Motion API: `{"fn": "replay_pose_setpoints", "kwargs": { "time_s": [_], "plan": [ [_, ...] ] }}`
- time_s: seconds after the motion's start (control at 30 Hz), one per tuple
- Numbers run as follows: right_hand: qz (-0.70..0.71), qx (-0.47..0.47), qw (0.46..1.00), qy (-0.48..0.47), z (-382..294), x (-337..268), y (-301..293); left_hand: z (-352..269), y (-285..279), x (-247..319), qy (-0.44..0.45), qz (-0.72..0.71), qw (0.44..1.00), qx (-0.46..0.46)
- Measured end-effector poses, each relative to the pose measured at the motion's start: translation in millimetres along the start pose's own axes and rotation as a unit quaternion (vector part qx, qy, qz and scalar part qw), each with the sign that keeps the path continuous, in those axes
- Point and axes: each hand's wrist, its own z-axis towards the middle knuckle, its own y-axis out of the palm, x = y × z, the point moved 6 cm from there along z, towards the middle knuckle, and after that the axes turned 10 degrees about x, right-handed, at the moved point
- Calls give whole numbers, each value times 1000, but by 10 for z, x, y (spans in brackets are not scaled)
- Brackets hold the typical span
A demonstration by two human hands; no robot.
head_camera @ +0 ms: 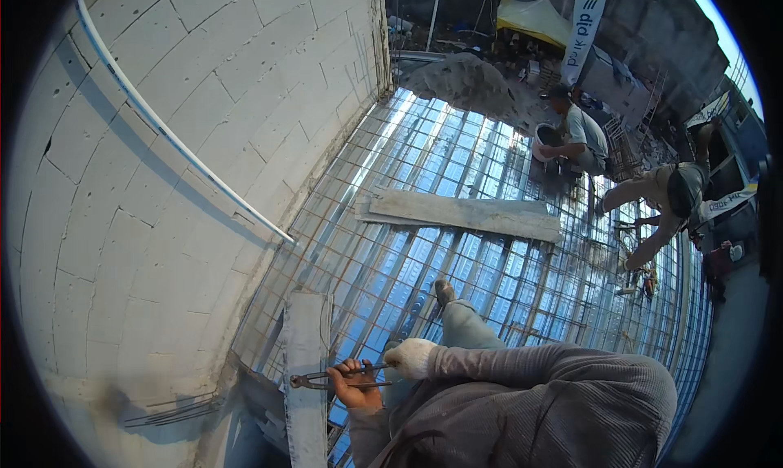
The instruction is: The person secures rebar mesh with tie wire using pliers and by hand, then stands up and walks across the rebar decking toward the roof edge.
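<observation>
My bare left hand (357, 385) is closed around a pair of steel end-cutting pincers (317, 380), whose jaws point left. Its fingers lie across the two spread handles. My right hand (412, 358), in a whitish work glove, is closed at the tip of the upper handle; its fingers are mostly hidden. Below the jaws lies a long grey board (306, 339). Under me a rusty rebar mesh (367, 266) spreads over shiny corrugated metal decking (422, 284). My shod foot (445, 291) is on it.
A light block wall (202, 125) rises at left, with a white pipe (183, 150) leaning on it. Rebar ends (174, 410) project lower left. Stacked boards (459, 214) lie ahead. One person (584, 131) squats holding a bucket (541, 141); another (667, 193) bends over the mesh. Sand (459, 80) is heaped behind.
</observation>
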Motion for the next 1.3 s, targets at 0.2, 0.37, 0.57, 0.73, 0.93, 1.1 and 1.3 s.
{"fn": "replay_pose_setpoints", "kwargs": {
  "time_s": [0.2, 0.37, 0.57, 0.73, 0.93, 1.1, 1.3],
  "plan": [
    [8, 100, 985, -141, -316, -51, 98, 73, -486, 369, 14, -67, 998, -5],
    [12, 58, 993, -99, -644, -18, 190, -248, -695, 841, 59, -165, 985, 9],
    [13, 13, 978, -208, -1197, -76, 410, -462, -1729, 1579, 117, -209, 971, -16],
    [42, -1, 977, -207, -2015, 314, 593, -769, -1608, 1177, 101, -185, 974, 85],
    [93, 136, 985, -41, -2987, 1470, 480, -1339, -833, 510, 31, -197, 972, 123],
    [77, 89, 990, 75, -3746, 2219, 716, -1618, -992, 797, 81, -131, 984, 89],
    [48, 75, 988, 123, -4292, 2417, 1072, -1924, -1298, 778, 77, -139, 978, 133]
  ]
}}
